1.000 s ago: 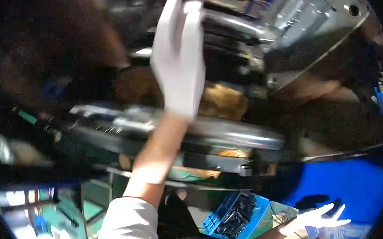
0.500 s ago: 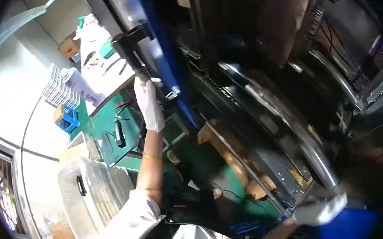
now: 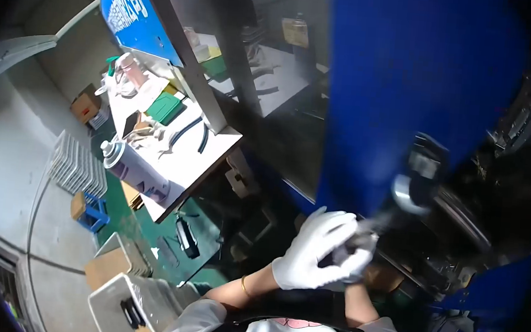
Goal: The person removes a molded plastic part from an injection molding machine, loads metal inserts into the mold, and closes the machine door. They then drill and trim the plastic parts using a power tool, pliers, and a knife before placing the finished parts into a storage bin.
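Observation:
My two hands, in white gloves, meet low in the middle of the view. My left hand (image 3: 310,252), with a yellow band at the wrist, has its fingers curled at a small dark object (image 3: 338,251). Pressed close on its right, my right hand (image 3: 357,264) is closed around the same object, which is mostly hidden. Just beyond them a blurred black part with a silver ring (image 3: 408,191) stands before the blue panel (image 3: 398,70); whether it joins the held object cannot be made out.
At left a white table (image 3: 210,155) bears a spray can (image 3: 135,171), a green box (image 3: 165,108) and cloths. Stacked white crates (image 3: 78,164), a blue stool (image 3: 92,213) and a pale bin (image 3: 111,307) stand below. Metal bars (image 3: 460,222) show at right.
My hands, wide apart before, have come together at the dark object. My left hand has left the black handle. The blue panel now covers much of the machine opening.

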`<state>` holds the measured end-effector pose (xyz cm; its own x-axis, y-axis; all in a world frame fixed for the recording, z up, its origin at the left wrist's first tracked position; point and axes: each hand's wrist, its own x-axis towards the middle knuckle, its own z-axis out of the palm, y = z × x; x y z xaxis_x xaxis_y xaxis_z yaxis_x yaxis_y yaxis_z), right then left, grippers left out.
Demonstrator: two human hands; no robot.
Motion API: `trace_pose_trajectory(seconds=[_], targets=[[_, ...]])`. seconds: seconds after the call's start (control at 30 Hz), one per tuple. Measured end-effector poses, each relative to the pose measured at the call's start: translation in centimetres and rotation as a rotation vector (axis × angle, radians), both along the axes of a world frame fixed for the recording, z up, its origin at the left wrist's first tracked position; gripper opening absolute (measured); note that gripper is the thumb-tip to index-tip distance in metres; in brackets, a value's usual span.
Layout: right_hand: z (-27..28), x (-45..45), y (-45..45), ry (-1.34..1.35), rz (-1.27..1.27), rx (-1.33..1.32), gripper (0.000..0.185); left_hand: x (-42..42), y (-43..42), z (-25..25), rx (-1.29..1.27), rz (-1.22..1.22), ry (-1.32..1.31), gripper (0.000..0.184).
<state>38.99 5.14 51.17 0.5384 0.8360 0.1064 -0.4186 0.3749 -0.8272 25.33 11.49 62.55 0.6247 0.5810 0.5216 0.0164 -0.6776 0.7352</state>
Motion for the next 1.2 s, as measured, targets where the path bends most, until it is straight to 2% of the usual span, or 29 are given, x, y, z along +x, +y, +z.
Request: trace_pose_trajectory(seconds=[0.07, 0.13, 0.2, 0.23, 0.3, 0.33, 0.37, 0.43, 0.47, 0.5, 0.53, 0.6, 0.73, 0.8, 0.83, 0.87, 0.9, 0.93, 1.03, 1.07, 1.17, 1.2], targets=[[1.2, 1.1, -2.1, 0.465, -0.026, 0.114, 0.028, -1.2, -0.1, -0.7, 0.323, -0.079, 0.071, 0.059], [-1.4, 3.3, -3.9, 0.263, -0.329, 0.167, 0.018, -3.2, 0.4, -5.0, 0.277, -0.115, 0.067, 0.055], [-1.7, 4.6, -5.6, -0.235, -0.648, 0.171, 0.008, -5.9, 1.7, -10.5, 0.181, -0.161, 0.08, 0.049], [-1.2, 5.4, -6.5, -0.649, -0.802, 0.112, 0.009, -7.3, 2.1, -12.9, 0.206, -0.179, 0.078, 0.049], [0.2, 6.0, -8.2, -0.756, -0.989, 0.081, 0.011, -11.4, 2.7, -17.5, 0.221, -0.083, 0.136, 0.041], [0.2, 7.4, -9.7, -0.765, -1.069, -0.012, 0.013, -13.4, 3.2, -19.1, 0.228, -0.102, 0.141, 0.041], [-0.2, 9.1, -11.3, -0.775, -1.146, -0.122, 0.016, -15.6, 3.5, -20.2, 0.178, 0.014, 0.172, 0.037], [-0.4, 12.2, -13.9, -0.738, -1.206, -0.039, 0.021, -20.5, 3.0, -21.5, 0.146, 0.238, 0.22, 0.03], [-0.4, 14.6, -16.2, -0.752, -1.187, -0.155, 0.022, -22.9, 2.8, -22.0, 0.173, 0.364, 0.216, 0.028], [0.1, 16.4, -18.1, -0.763, -1.164, -0.264, 0.023, -25.5, 3.0, -22.4, 0.142, 0.503, 0.331, 0.028], [1.0, 17.0, -18.9, -0.739, -1.189, -0.246, 0.023, -28.3, 3.3, -22.9, 0.113, 0.644, 0.45, 0.028], [1.4, 19.3, -20.9, -0.677, -1.251, -0.291, 0.026, -33.7, 3.9, -23.8, 0.219, 0.805, 0.335, 0.031], [3.6, 18.6, -22.5, -0.615, -1.444, -0.346, 0.036, -41.2, 3.8, -28.0, 0.343, 1.192, 0.524, 0.04], [3.3, 20.3, -24.8, -0.653, -1.512, -0.384, 0.04, -44.1, 4.6, -31.4, 0.329, 1.209, 0.711, 0.053], [3.3, 21.1, -25.9, -0.67, -1.525, -0.376, 0.042, -44.0, 5.0, -32.4, 0.352, 1.159, 0.679, 0.053], [3.7, 21.7, -26.8, -0.626, -1.547, -0.451, 0.044, -43.8, 4.8, -33.0, 0.373, 1.237, 0.765, 0.058], [4.1, 22.4, -27.3, -0.578, -1.55, -0.525, 0.045, -43.3, 4.7, -32.9, 0.39, 1.33, 0.861, 0.064], [4.5, 23.0, -28.0, -0.568, -1.574, -0.527, 0.045, -42.3, 4.6, -32.0, 0.404, 1.313, 0.849, 0.064], [4.1, 24.7, -29.6, -0.557, -1.633, -0.484, 0.046, -39.9, 3.9, -29.0, 0.302, 1.374, 0.805, 0.087], [4.1, 25.0, -30.1, -0.558, -1.645, -0.478, 0.046, -39.6, 4.1, -29.3, 0.304, 1.369, 0.794, 0.087], [4.2, 27.0, -32.7, -0.546, -1.643, -0.506, 0.043, -40.5, 5.5, -31.9, 0.283, 1.438, 1.212, 0.084], [4.6, 27.5, -33.7, -0.559, -1.651, -0.503, 0.043, -40.6, 6.1, -33.3, 0.273, 1.429, 1.205, 0.084]])
